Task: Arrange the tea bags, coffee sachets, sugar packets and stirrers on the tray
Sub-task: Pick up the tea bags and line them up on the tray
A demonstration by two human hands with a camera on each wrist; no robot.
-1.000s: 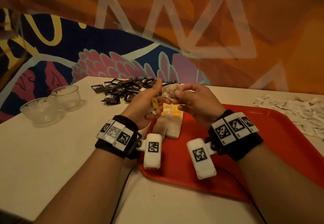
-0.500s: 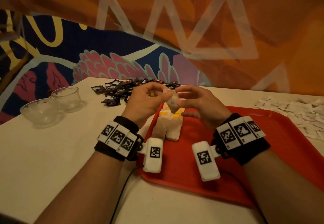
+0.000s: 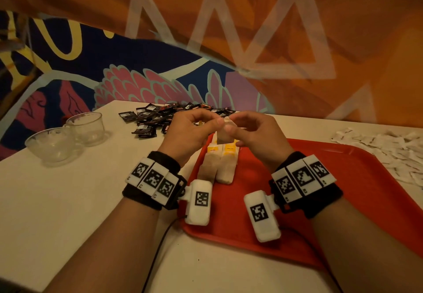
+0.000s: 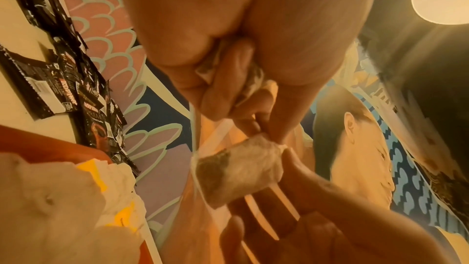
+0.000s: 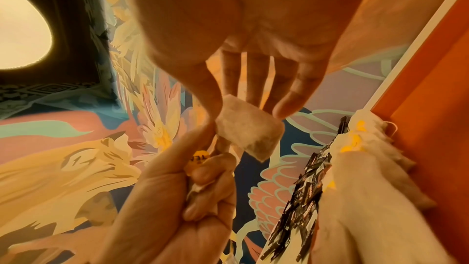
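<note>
Both hands (image 3: 225, 132) pinch tea bag (image 3: 225, 133) above tray's (image 3: 343, 178) left edge

Tea bags (image 3: 220, 166) on tray (image 3: 343, 178) — sachets (image 3: 160, 118) behind, cups (image 3: 68, 137) left.

Both hands (image 3: 229, 132) pinching a tea bag (image 3: 225, 132) above red tray (image 3: 343, 178)
</note>
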